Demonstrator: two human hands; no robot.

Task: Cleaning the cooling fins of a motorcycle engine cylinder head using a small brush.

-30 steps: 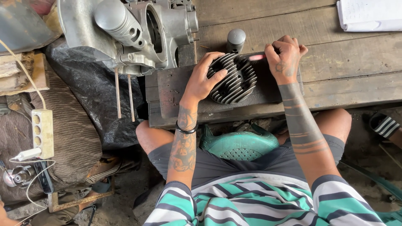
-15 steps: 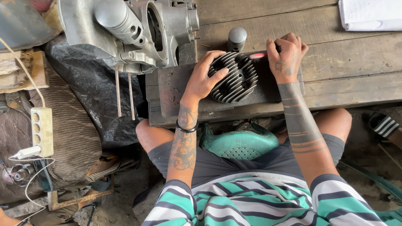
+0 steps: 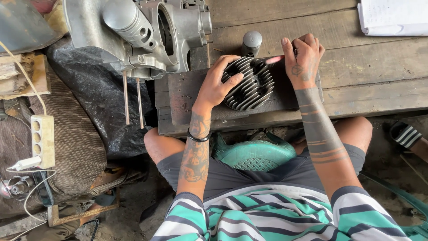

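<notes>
Hands [image 3: 218, 85] unmoved on black finned head [image 3: 252, 87]

Striped teal shirt [image 3: 267, 214], dark shorts [image 3: 232, 174], black wristband [image 3: 199, 136], tattooed forearms

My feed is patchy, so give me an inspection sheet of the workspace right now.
Surface: dark wood block on plank bench.
Job's things: finned cylinder head flat on the block; pink-tipped tool at its rim.
Clutter: engine case, grey cap, papers.
Grippers: left hand grips the head; right hand holds the tool.
Cables: power strip with white leads.
Surroundings: green stool, sandal, black sheet.
</notes>
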